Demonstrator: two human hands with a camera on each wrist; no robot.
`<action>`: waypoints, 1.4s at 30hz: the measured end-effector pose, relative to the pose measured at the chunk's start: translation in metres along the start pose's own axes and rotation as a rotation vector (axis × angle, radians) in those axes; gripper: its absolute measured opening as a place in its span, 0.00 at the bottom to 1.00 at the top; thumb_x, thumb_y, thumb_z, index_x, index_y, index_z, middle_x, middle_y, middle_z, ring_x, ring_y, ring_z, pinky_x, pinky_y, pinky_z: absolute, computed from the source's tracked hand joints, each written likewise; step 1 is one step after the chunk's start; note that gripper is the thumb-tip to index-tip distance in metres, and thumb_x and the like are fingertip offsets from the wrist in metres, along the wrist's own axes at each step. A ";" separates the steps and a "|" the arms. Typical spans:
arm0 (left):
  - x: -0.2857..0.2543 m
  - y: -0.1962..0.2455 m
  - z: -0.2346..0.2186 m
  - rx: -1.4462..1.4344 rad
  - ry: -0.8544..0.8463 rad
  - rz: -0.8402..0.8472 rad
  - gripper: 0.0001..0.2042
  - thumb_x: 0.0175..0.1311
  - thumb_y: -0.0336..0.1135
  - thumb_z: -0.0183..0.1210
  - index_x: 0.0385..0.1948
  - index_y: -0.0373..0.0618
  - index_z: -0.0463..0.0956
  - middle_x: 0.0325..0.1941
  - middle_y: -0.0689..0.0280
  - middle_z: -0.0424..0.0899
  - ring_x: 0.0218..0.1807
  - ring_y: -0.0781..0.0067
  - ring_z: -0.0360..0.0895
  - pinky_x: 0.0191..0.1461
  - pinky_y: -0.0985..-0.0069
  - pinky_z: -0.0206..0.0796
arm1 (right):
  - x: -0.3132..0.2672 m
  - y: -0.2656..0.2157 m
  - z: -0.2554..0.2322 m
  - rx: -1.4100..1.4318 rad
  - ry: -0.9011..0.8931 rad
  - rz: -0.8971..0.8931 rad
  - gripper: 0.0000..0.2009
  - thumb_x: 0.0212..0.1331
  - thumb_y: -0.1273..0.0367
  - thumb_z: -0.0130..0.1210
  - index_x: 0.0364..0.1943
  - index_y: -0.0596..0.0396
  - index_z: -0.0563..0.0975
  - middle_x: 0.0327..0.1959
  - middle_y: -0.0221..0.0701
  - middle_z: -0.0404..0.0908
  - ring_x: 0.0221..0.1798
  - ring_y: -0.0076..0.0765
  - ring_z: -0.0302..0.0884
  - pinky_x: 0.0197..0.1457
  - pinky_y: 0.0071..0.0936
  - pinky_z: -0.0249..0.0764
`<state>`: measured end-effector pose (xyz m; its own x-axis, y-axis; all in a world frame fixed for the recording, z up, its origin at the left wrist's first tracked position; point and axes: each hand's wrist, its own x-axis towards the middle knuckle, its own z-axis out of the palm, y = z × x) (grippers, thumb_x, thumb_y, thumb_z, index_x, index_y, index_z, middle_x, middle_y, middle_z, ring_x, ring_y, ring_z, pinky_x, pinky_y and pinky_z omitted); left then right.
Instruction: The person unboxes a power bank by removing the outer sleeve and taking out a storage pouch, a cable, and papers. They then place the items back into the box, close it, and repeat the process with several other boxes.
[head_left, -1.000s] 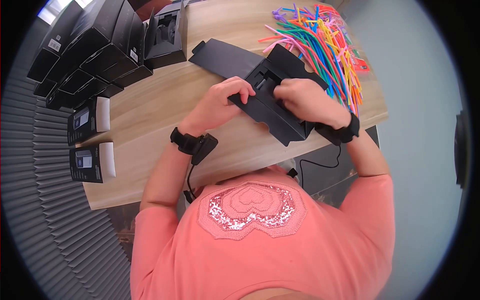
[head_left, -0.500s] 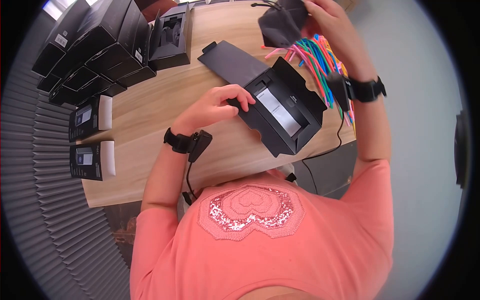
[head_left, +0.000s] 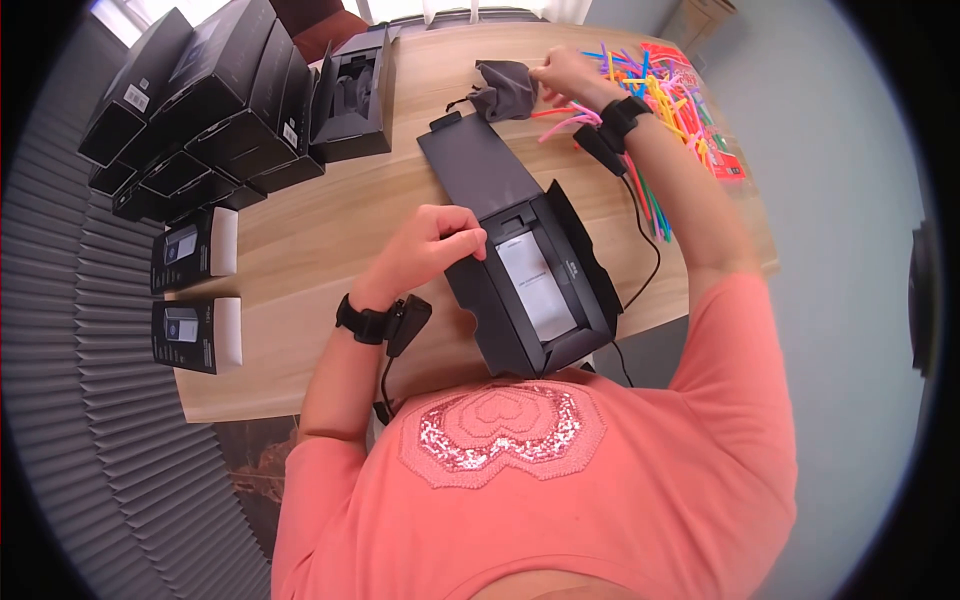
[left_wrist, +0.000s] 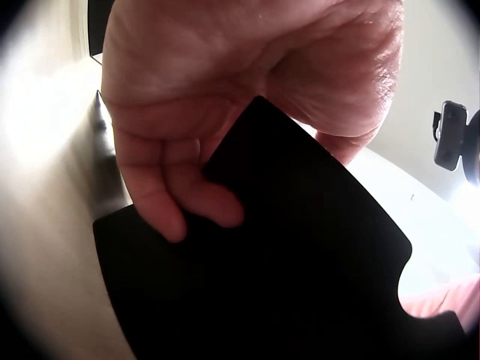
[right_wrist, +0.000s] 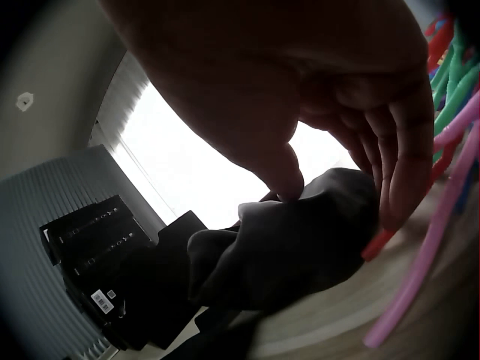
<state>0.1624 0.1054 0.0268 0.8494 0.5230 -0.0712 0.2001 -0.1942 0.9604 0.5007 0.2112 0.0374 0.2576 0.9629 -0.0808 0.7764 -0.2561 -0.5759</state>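
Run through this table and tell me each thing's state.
Near black cardboard box: open, left hand gripping a flap
White printed paper: lying uncovered inside it
Dark grey fabric drawstring pouch: crumpled, right hand touching it
Far black cardboard box: open, contents showing
Stacked black cardboard boxes: look closed
Two small black-and-white boxes: closure unclear
Thin multicoloured strips: loosely heaped

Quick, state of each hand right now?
Left hand: closed, holding the open box at its edge.
Right hand: at the pouch, thumb and fingers near it; can't tell if gripping.
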 end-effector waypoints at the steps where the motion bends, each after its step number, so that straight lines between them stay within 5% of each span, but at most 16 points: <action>1: 0.000 -0.004 0.002 -0.045 0.016 0.033 0.13 0.65 0.37 0.55 0.26 0.38 0.81 0.27 0.71 0.82 0.33 0.84 0.73 0.38 0.81 0.62 | -0.001 0.002 0.007 -0.020 -0.045 0.093 0.17 0.59 0.60 0.59 0.35 0.64 0.82 0.31 0.45 0.86 0.31 0.39 0.88 0.33 0.32 0.84; 3: 0.000 -0.006 0.003 -0.090 0.031 0.069 0.12 0.65 0.37 0.55 0.26 0.38 0.81 0.27 0.72 0.82 0.32 0.85 0.73 0.36 0.81 0.61 | -0.003 0.006 0.015 -0.043 -0.088 0.186 0.18 0.57 0.59 0.61 0.33 0.65 0.83 0.33 0.48 0.86 0.34 0.43 0.88 0.36 0.35 0.84; 7: -0.004 -0.001 0.000 -0.053 0.009 0.059 0.12 0.65 0.36 0.55 0.27 0.38 0.81 0.27 0.71 0.82 0.33 0.84 0.73 0.37 0.80 0.61 | 0.004 0.014 0.040 -0.344 0.003 -0.013 0.24 0.52 0.54 0.62 0.38 0.66 0.83 0.36 0.51 0.85 0.41 0.55 0.85 0.48 0.42 0.78; 13: -0.008 -0.007 0.001 -0.076 0.032 0.065 0.12 0.66 0.36 0.54 0.27 0.38 0.80 0.28 0.70 0.83 0.34 0.82 0.74 0.39 0.80 0.63 | 0.003 -0.008 0.026 -0.081 0.017 -0.084 0.23 0.49 0.60 0.62 0.45 0.66 0.81 0.38 0.48 0.85 0.43 0.48 0.85 0.46 0.38 0.79; 15: -0.008 -0.008 0.001 -0.092 0.032 0.076 0.12 0.66 0.36 0.54 0.27 0.37 0.80 0.28 0.69 0.83 0.34 0.82 0.75 0.40 0.80 0.64 | -0.005 -0.013 0.018 0.205 0.111 -0.075 0.21 0.54 0.60 0.63 0.44 0.64 0.78 0.34 0.40 0.83 0.38 0.28 0.82 0.39 0.29 0.75; 16: -0.008 -0.008 0.001 -0.088 0.027 0.072 0.12 0.66 0.36 0.54 0.27 0.37 0.80 0.28 0.69 0.83 0.35 0.82 0.75 0.40 0.80 0.64 | -0.003 -0.009 0.019 0.203 0.110 -0.073 0.21 0.54 0.60 0.63 0.44 0.64 0.78 0.34 0.40 0.83 0.38 0.28 0.82 0.39 0.29 0.75; 18: -0.007 -0.008 0.001 -0.084 0.026 0.071 0.12 0.66 0.36 0.54 0.27 0.37 0.80 0.29 0.69 0.83 0.35 0.82 0.75 0.41 0.80 0.65 | 0.005 -0.006 0.019 0.575 0.226 -0.340 0.16 0.60 0.67 0.59 0.49 0.63 0.76 0.39 0.39 0.84 0.34 0.30 0.82 0.37 0.25 0.75; 21: -0.008 -0.009 0.001 -0.097 0.026 0.085 0.12 0.66 0.36 0.55 0.27 0.37 0.80 0.28 0.69 0.83 0.35 0.82 0.75 0.40 0.80 0.64 | -0.027 -0.039 -0.007 0.564 0.383 -0.451 0.14 0.64 0.66 0.53 0.44 0.63 0.81 0.34 0.34 0.85 0.41 0.29 0.82 0.44 0.30 0.77; 22: -0.007 -0.009 0.001 -0.093 0.027 0.084 0.12 0.66 0.36 0.55 0.27 0.37 0.80 0.29 0.69 0.83 0.35 0.82 0.75 0.40 0.80 0.64 | -0.026 -0.041 -0.012 0.540 0.388 -0.280 0.14 0.61 0.69 0.54 0.47 0.62 0.82 0.36 0.36 0.86 0.39 0.27 0.81 0.44 0.27 0.76; 26: -0.007 -0.008 0.001 -0.072 0.027 0.068 0.12 0.66 0.36 0.55 0.27 0.38 0.80 0.28 0.70 0.83 0.34 0.82 0.75 0.39 0.80 0.64 | -0.026 -0.044 -0.014 0.657 0.341 -0.322 0.14 0.60 0.69 0.54 0.47 0.62 0.81 0.36 0.36 0.85 0.38 0.29 0.81 0.42 0.28 0.78; 29: -0.008 -0.009 0.002 -0.093 0.036 0.064 0.11 0.66 0.35 0.55 0.27 0.38 0.81 0.28 0.70 0.83 0.34 0.82 0.75 0.39 0.80 0.64 | -0.041 -0.058 -0.020 0.658 0.349 -0.147 0.15 0.59 0.69 0.55 0.47 0.62 0.79 0.37 0.35 0.84 0.37 0.31 0.82 0.36 0.30 0.80; 32: -0.007 -0.010 0.002 -0.099 0.038 0.081 0.12 0.66 0.35 0.55 0.27 0.38 0.80 0.28 0.70 0.83 0.34 0.82 0.75 0.39 0.80 0.64 | -0.041 -0.056 -0.018 0.523 0.387 -0.275 0.14 0.59 0.68 0.54 0.46 0.61 0.78 0.38 0.35 0.83 0.35 0.32 0.82 0.30 0.32 0.80; 34: -0.006 -0.011 0.003 -0.112 0.029 0.086 0.12 0.66 0.35 0.55 0.27 0.38 0.80 0.28 0.70 0.83 0.34 0.82 0.75 0.39 0.80 0.64 | -0.049 -0.063 -0.021 0.531 0.160 -0.178 0.11 0.60 0.67 0.52 0.42 0.59 0.79 0.35 0.33 0.83 0.34 0.30 0.82 0.30 0.31 0.80; 38: -0.006 -0.011 0.002 -0.121 0.028 0.089 0.12 0.67 0.35 0.55 0.27 0.37 0.80 0.28 0.70 0.83 0.34 0.83 0.75 0.40 0.80 0.64 | -0.043 -0.065 -0.027 0.300 0.077 -0.166 0.12 0.63 0.65 0.50 0.39 0.60 0.80 0.32 0.40 0.85 0.34 0.39 0.83 0.34 0.36 0.80; 40: -0.007 -0.011 0.002 -0.119 0.029 0.091 0.12 0.67 0.35 0.55 0.27 0.37 0.80 0.28 0.70 0.83 0.34 0.83 0.75 0.40 0.80 0.64 | -0.026 -0.059 -0.030 -0.053 0.011 -0.259 0.15 0.65 0.73 0.52 0.54 0.64 0.73 0.45 0.39 0.83 0.38 0.39 0.85 0.44 0.28 0.80; 42: -0.007 -0.010 0.002 -0.117 0.027 0.094 0.12 0.67 0.35 0.55 0.27 0.37 0.80 0.28 0.70 0.83 0.34 0.83 0.74 0.40 0.80 0.64 | -0.025 -0.061 -0.025 -0.147 0.222 -0.407 0.12 0.66 0.68 0.49 0.46 0.63 0.77 0.39 0.45 0.83 0.37 0.46 0.84 0.42 0.34 0.79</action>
<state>0.1556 0.1021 0.0168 0.8479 0.5294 0.0265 0.0606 -0.1465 0.9874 0.4612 0.2008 0.0950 0.0198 0.9499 0.3118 0.9085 0.1131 -0.4023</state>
